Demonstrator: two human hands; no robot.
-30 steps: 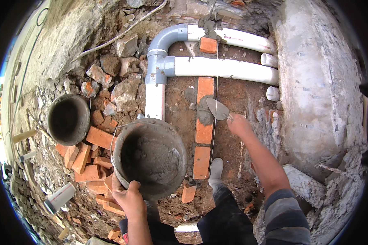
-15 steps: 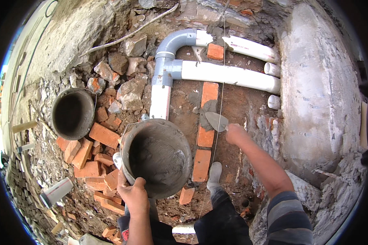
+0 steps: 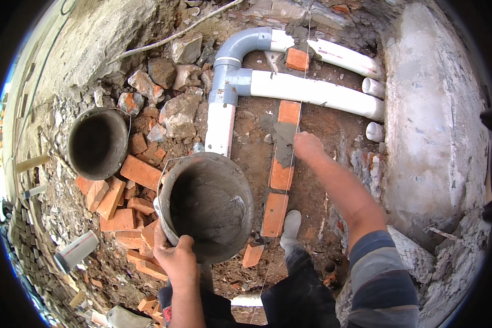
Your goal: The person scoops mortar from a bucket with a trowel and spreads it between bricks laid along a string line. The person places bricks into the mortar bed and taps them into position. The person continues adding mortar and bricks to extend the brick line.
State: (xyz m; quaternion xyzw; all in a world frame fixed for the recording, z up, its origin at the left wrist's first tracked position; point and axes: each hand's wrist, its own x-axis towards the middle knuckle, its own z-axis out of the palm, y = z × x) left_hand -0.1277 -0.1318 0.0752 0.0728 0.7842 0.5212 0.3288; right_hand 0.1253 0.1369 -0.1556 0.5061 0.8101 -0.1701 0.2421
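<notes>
My left hand (image 3: pixel 175 249) grips the near-left rim of a black rubber bucket (image 3: pixel 213 208) holding grey mortar. My right hand (image 3: pixel 307 146) is closed on a trowel, its blade hard to tell apart from the grey mortar (image 3: pixel 284 142) spread over the middle of a row of red bricks (image 3: pixel 276 213). A taut string (image 3: pixel 309 44) runs lengthwise along that row, passing by my right hand. White pipes (image 3: pixel 306 90) with grey fittings (image 3: pixel 240 82) lie just beyond the row.
A second bucket (image 3: pixel 97 145) stands at the left among rubble (image 3: pixel 177 115) and a pile of loose bricks (image 3: pixel 120 218). A rough concrete face (image 3: pixel 432 120) borders the right, with short pipe stubs (image 3: pixel 374 131) beside it. My boot (image 3: pixel 291 224) stands beside the brick row.
My right hand has moved up and left onto the mortar, and the trowel blade, plain earlier, is now indistinct. My left hand still holds the bucket.
</notes>
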